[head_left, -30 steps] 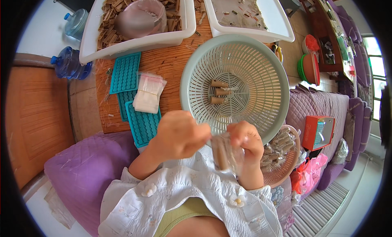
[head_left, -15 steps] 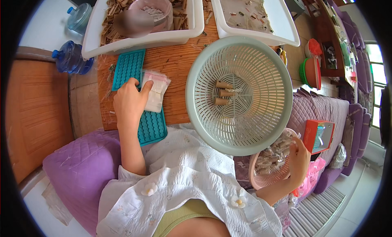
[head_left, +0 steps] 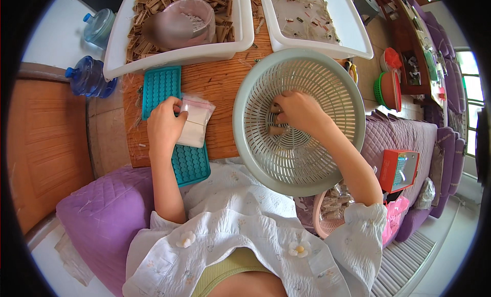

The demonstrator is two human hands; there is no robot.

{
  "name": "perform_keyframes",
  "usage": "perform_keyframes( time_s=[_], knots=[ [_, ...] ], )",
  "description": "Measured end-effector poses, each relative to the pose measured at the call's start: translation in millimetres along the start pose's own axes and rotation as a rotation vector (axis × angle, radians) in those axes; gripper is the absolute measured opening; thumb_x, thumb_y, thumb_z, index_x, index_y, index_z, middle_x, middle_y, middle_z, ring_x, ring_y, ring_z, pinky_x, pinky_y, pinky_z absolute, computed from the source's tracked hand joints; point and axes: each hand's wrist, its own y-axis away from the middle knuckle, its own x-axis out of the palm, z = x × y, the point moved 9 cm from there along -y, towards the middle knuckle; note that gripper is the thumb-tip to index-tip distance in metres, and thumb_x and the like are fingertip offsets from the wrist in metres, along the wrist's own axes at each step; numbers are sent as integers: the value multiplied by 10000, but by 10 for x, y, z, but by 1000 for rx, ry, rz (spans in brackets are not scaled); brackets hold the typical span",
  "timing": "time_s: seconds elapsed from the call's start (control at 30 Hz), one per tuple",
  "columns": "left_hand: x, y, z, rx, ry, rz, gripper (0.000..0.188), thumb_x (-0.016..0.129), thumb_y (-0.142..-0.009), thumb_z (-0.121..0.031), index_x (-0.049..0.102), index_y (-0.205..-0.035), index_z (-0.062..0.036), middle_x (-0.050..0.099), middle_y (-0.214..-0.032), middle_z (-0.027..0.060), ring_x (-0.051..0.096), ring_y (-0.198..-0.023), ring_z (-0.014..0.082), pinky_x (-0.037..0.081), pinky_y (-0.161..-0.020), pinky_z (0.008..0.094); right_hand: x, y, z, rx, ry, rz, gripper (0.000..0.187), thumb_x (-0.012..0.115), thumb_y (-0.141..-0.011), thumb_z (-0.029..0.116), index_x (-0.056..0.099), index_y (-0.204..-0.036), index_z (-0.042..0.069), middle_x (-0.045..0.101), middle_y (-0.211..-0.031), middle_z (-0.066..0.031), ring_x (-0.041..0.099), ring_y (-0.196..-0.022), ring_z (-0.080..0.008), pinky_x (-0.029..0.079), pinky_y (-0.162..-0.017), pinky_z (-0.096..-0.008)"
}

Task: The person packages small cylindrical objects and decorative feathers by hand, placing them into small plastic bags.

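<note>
Brown cones: tapered tubes lying low in the colander, under and just beside the fingers of the right hand; the hand hides part of the group.
Right hand: reaches into the colander from the person's side, palm down, fingers bent on the cones; cannot tell whether they are closed on one.
Left hand: at the left edge of the clear bags, thumb and fingers bent toward them; touching, though whether a bag is pinched cannot be told.
Clear bags: flat stack, just right of the left hand, well apart from the right hand.
Colander: pale grey-green, round, slotted; around the right hand.
Teal trays: moulded with rows of rounded shapes; one beyond the left hand, another on its near side, partly under the bags.
Table: wooden, grained; beneath the trays and bags, between the hands.
Left white tub: beyond the left hand; holds many brown pieces and a pink bowl.
Right white tub: beyond the right hand; small mixed bits inside.
Pink basket: nearer the person than the right hand, partly behind that forearm; wrapped pieces inside.
</note>
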Motion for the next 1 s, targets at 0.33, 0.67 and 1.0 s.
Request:
perform_keyframes(
  time_s=[0.33,0.67,1.0],
  knots=[
    [-54,-16,40,47,149,-144,118,447,-855,-158,499,-874,-53,616,-780,132,583,-738,327,432,-630,409,244,275,-161,110,-396,404,301,597,-736,112,469,-990,15,558,-776,-137,578,-724,-264,447,-655,-335],
    [-103,-81,115,37,390,-244,149,383,-910,-169,443,-921,-33,609,-686,103,590,-661,212,425,-605,338,-648,767,-528,420,-1494,-314,230,430,-909,171,430,-1090,30,368,-723,16,396,-651,-72,443,-624,-241],
    [-9,-229,282,-76,713,0,223,358,-926,-210,499,-864,-48,573,-608,57,493,-557,85,375,-585,224,-833,934,-630,300,-1070,-399,316,542,-812,75,453,-1111,24,490,-804,-10,494,-794,-104,389,-741,-229]
  ],
)
